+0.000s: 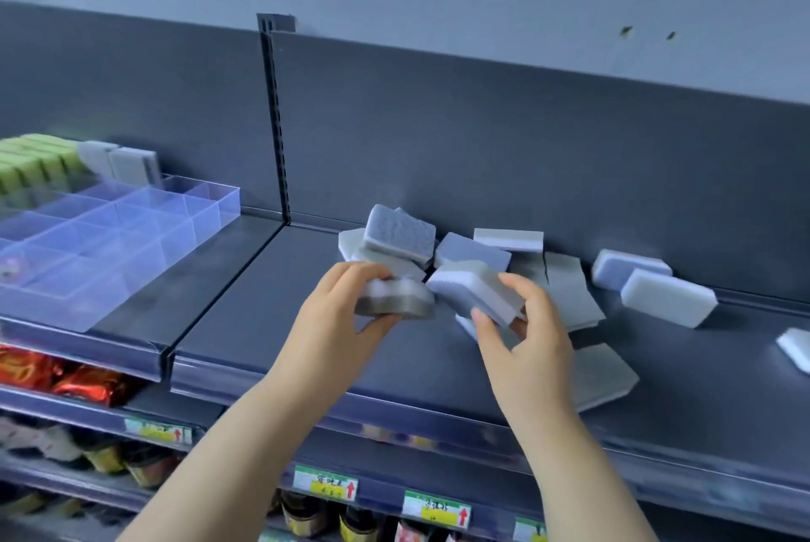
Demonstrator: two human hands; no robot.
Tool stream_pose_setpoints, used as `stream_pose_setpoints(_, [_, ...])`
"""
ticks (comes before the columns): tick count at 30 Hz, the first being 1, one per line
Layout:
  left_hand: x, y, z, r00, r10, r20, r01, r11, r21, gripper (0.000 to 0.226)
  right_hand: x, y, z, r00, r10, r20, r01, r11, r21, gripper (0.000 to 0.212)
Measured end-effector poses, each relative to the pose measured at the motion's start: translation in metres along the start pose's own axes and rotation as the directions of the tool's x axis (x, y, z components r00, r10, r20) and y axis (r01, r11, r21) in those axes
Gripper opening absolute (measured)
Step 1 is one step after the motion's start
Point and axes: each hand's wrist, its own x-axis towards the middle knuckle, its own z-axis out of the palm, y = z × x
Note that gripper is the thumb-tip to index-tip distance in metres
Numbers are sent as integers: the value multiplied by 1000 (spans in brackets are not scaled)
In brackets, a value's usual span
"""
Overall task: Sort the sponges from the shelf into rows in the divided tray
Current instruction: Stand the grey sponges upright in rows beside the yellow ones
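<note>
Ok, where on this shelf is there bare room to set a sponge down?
Bare shelf runs between the clear tray and the left hand. Another patch lies front right, between the flat sponge and the white sponge at the edge. Crowded: the sponge heap at the back.

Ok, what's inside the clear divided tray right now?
In the tray, green sponges stand at the back left, grey sponges beside them. Nearer compartments look empty; its left end is out of frame.

Left of the dark slotted metal upright (pixel 275 125), the clear divided plastic tray (pixel 175 245) is set on the dark metal shelf (pixel 263 322), and right of it the grey rectangular foam sponges (pixel 401 234) are strewn against the back panel (pixel 482 125).
</note>
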Motion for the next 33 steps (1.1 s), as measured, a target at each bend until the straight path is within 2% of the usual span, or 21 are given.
stream_pose_setpoints(3, [1,-7,-10,999,24,-29,-23,999,36,37,7,-5,7,993,-115,18,115,993,3,36])
stream_pose_setpoints(8, [0,-10,-39,994,48,-99,-39,995,95,36,22,-14,28,975,-217,37,213,973,83,40])
stream_pose_setpoints(11, [1,-20,-59,994,29,-102,-7,976,217,36,29,-15,51,962,-265,58,256,957,134,36])
stream_pose_setpoints(15, [-4,-40,-89,993,-20,-119,64,923,380,37,30,-24,90,955,-256,147,226,954,196,37])
stream_pose_setpoints(22, [-12,-90,-144,960,-102,-261,182,936,302,46,30,-61,153,918,-275,285,206,946,249,41])
stream_pose_setpoints(25, [-4,-122,-167,965,-104,-241,164,956,244,46,29,-83,190,928,-289,235,240,946,218,40])
stream_pose_setpoints(29, [16,-169,-204,981,-67,-180,99,980,171,44,30,-119,247,965,-246,97,235,966,107,33])
stream_pose_setpoints(33, [33,-215,-244,996,38,-80,-23,983,183,42,31,-161,302,983,-183,-29,184,982,41,26])
